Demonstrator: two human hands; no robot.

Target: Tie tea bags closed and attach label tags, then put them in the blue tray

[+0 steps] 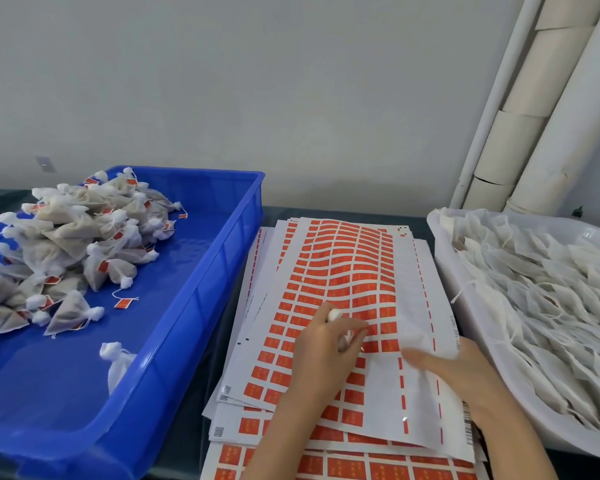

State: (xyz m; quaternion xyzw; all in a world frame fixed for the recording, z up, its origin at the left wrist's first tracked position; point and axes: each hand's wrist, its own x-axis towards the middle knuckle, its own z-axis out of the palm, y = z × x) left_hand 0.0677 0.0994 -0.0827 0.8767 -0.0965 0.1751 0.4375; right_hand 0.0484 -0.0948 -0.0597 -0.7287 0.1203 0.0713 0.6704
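Fingers (355, 336) of my left hand (326, 355) are curled tight, pinching a small white piece (334, 315) against the top label sheet (347, 258); what it is, I cannot tell. My right hand (465, 375) lies flat, fingers straight and blurred, resting on a limp white tea bag (418, 341). That bag sits on the sheet's right margin, long axis running from me toward the wall. The sheets stack the same way, lengthwise away from me, on the dark surface (340, 211). To my left, the blue tray (222, 258) holds tied, tagged tea bags (66, 244); to my right, a white tray (440, 258) holds untied bags (541, 292).
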